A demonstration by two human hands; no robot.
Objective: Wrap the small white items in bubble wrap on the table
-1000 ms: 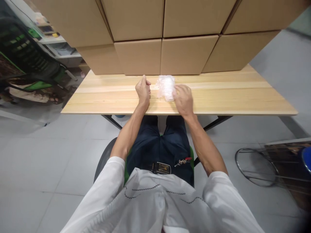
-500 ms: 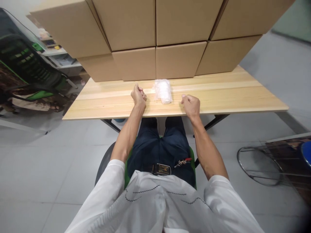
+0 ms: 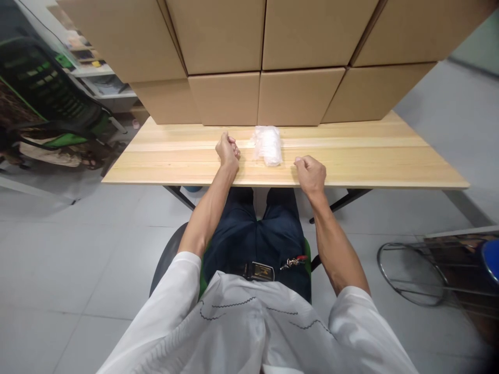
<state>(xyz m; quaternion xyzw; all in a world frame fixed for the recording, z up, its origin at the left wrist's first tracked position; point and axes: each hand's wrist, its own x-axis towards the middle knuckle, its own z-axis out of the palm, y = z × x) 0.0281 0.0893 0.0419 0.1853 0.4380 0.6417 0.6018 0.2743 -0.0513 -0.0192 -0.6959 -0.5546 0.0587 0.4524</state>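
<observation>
Left hand (image 3: 228, 150) & right hand (image 3: 311, 173) both curled into loose fists, holding nothing, resting on table (image 3: 370, 156); clear plastic bag (image 3: 267, 145) lies btwn them, untouched.

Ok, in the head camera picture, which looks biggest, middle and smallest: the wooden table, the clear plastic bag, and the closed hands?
1. wooden table, by far the largest.
2. clear plastic bag, left hand and right hand: all three look about alike, so I won't rank them.
</observation>
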